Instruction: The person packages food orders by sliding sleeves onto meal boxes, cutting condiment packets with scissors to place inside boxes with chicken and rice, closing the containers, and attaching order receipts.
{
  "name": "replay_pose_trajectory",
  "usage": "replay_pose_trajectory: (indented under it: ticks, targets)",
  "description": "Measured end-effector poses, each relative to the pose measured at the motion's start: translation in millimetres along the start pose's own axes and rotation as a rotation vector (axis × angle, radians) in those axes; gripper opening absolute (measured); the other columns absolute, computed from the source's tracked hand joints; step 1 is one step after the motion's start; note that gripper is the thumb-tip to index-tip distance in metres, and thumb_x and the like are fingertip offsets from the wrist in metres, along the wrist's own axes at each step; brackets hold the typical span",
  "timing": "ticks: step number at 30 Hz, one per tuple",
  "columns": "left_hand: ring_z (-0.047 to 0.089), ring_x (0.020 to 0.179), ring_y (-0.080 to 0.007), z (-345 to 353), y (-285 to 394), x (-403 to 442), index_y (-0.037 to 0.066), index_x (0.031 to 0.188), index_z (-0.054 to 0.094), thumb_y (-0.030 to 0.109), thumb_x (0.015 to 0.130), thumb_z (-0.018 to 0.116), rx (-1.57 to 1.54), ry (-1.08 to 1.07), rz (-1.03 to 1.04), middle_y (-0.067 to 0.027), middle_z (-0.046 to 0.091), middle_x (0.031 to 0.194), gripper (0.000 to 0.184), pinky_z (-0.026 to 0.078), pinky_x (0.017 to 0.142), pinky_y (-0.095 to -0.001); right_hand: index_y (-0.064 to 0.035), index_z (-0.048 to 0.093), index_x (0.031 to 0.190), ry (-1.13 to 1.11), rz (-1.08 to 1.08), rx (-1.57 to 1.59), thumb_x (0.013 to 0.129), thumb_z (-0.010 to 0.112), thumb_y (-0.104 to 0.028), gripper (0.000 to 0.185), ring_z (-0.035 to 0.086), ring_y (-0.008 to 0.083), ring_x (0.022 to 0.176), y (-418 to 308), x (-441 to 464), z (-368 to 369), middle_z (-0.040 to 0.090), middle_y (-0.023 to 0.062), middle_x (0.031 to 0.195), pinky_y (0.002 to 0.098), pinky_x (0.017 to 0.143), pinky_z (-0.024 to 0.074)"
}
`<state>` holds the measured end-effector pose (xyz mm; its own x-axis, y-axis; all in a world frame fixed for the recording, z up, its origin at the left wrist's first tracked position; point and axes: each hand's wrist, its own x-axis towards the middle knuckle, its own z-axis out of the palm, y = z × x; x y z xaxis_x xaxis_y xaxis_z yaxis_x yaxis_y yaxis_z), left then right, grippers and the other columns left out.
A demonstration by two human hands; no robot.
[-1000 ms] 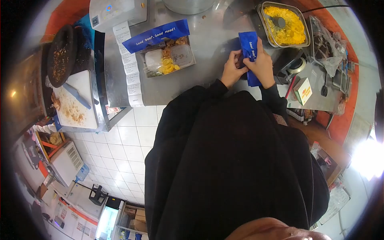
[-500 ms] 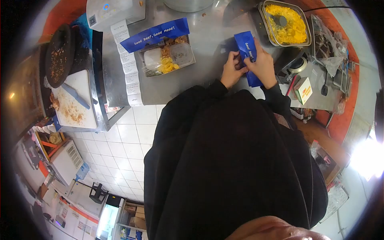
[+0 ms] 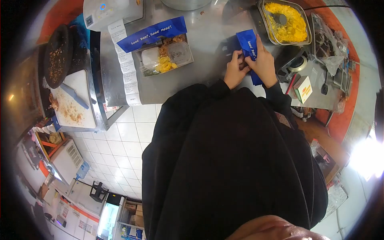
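Both hands hold a folded blue cardboard sleeve (image 3: pixel 246 39) with white lettering, upright on the right part of the steel counter. My left hand (image 3: pixel 235 71) grips its left edge with bent fingers. My right hand (image 3: pixel 262 66) is closed round its right side, the index finger stretched along the edge and the thumb across the front. To the left sits a clear-lidded meal box (image 3: pixel 178 52) with rice, yellow egg and brown meat showing. A second blue sleeve (image 3: pixel 154 33) printed "Good Beef, Good Mood!" lies along that box's far side.
A glass container of yellow scrambled egg (image 3: pixel 294 28) stands back right, near a tape dispenser (image 3: pixel 298 65) and a small box (image 3: pixel 303 89). A long receipt (image 3: pixel 127 68) hangs from a white printer (image 3: pixel 112 14). A knife (image 3: pixel 76 96) lies on the cutting board (image 3: pixel 82 82) at left.
The blue sleeve and both hands have shifted only slightly, with the sleeve's top turned a little. The grip stays the same, and the meal box has not visibly moved on the counter.
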<state>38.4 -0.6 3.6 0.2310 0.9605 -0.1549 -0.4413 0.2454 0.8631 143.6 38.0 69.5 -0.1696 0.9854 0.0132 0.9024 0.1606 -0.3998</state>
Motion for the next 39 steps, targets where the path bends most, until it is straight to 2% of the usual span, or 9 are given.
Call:
replay_pose_trajectory:
  ticks: [5, 8, 14, 17, 27, 30, 32, 37, 39]
  targets:
    - [0.056, 0.087, -0.0161, -3, 1, -1, 0.002, 0.111, 0.028, -0.004, 0.076, 0.057, 0.184, 0.010, -0.088, -0.0131, 0.056, 0.102, 0.046, 0.048, 0.070, -0.0276, 0.0015, 0.021, 0.129, 0.029, -0.045, 0.073, 0.063, 0.062, -0.013, 0.079, 0.055, 0.0398, 0.081, 4, -3, 3, 0.052, 0.0264, 0.102, 0.0408, 0.069, 0.0457]
    - [0.058, 0.080, -0.0118, -1, 0, -1, 0.002, 0.110, 0.028, -0.004, 0.074, 0.059, 0.132, 0.048, -0.016, -0.0119, 0.060, 0.093, 0.048, 0.048, 0.066, -0.0258, 0.0012, 0.021, 0.129, 0.025, -0.072, 0.112, 0.064, 0.062, -0.013, 0.079, 0.055, 0.0394, 0.083, 7, -2, 2, 0.051, 0.0274, 0.104, 0.0405, 0.069, 0.0456]
    - [0.057, 0.079, -0.0110, 1, -12, 2, 0.002, 0.111, 0.027, -0.006, 0.074, 0.058, 0.081, 0.040, 0.083, -0.0106, 0.059, 0.094, 0.048, 0.048, 0.067, -0.0256, 0.0012, 0.022, 0.129, 0.025, -0.037, 0.047, 0.062, 0.063, -0.016, 0.080, 0.057, 0.0373, 0.078, 1, 0, 3, 0.054, 0.0252, 0.097, 0.0397, 0.066, 0.0463]
    - [0.057, 0.080, -0.0107, 2, -1, 0, 0.002, 0.112, 0.027, -0.006, 0.074, 0.058, 0.081, 0.034, -0.008, -0.0101, 0.059, 0.094, 0.049, 0.048, 0.068, -0.0252, 0.0014, 0.023, 0.128, 0.048, -0.026, 0.010, 0.061, 0.063, -0.017, 0.080, 0.057, 0.0368, 0.076, 1, 0, 4, 0.055, 0.0242, 0.093, 0.0393, 0.065, 0.0464]
    - [0.057, 0.074, -0.0112, 1, 2, -4, 0.002, 0.113, 0.027, -0.008, 0.075, 0.054, 0.234, 0.050, -0.007, -0.0113, 0.060, 0.085, 0.048, 0.047, 0.064, -0.0256, -0.0021, 0.020, 0.129, 0.010, -0.109, 0.035, 0.070, 0.060, -0.011, 0.072, 0.054, 0.0392, 0.085, 3, -4, 4, 0.047, 0.0248, 0.113, 0.0399, 0.068, 0.0468]
    - [0.056, 0.072, -0.0111, 1, 4, -3, 0.002, 0.114, 0.028, -0.005, 0.077, 0.051, 0.268, 0.043, -0.056, -0.0124, 0.059, 0.084, 0.044, 0.047, 0.063, -0.0256, -0.0062, 0.023, 0.129, 0.015, -0.074, 0.075, 0.071, 0.060, -0.011, 0.070, 0.054, 0.0389, 0.086, 2, -4, 0, 0.048, 0.0235, 0.111, 0.0401, 0.068, 0.0462]
    - [0.054, 0.078, -0.0120, 2, -4, -3, 0.003, 0.117, 0.029, 0.008, 0.084, 0.050, 0.132, 0.053, -0.020, -0.0118, 0.056, 0.097, 0.040, 0.048, 0.065, -0.0272, -0.0085, 0.025, 0.129, 0.002, -0.044, 0.114, 0.071, 0.060, -0.011, 0.068, 0.053, 0.0386, 0.087, 4, -5, -5, 0.049, 0.0229, 0.110, 0.0401, 0.068, 0.0458]
    - [0.054, 0.076, -0.0130, 3, 7, -3, 0.002, 0.117, 0.030, 0.014, 0.085, 0.049, 0.021, 0.087, -0.149, -0.0125, 0.057, 0.095, 0.039, 0.048, 0.064, -0.0281, -0.0101, 0.028, 0.129, -0.207, 0.146, 0.218, 0.069, 0.059, -0.006, 0.068, 0.052, 0.0392, 0.088, 8, -2, -13, 0.049, 0.0232, 0.109, 0.0392, 0.070, 0.0452]
    - [0.056, 0.073, -0.0131, 2, 4, -4, 0.000, 0.115, 0.030, 0.016, 0.085, 0.048, 0.043, 0.101, -0.148, -0.0136, 0.060, 0.091, 0.038, 0.048, 0.063, -0.0280, -0.0100, 0.028, 0.129, -0.053, 0.074, 0.225, 0.069, 0.058, -0.006, 0.067, 0.050, 0.0398, 0.092, 0, -10, 3, 0.046, 0.0234, 0.113, 0.0389, 0.073, 0.0442]
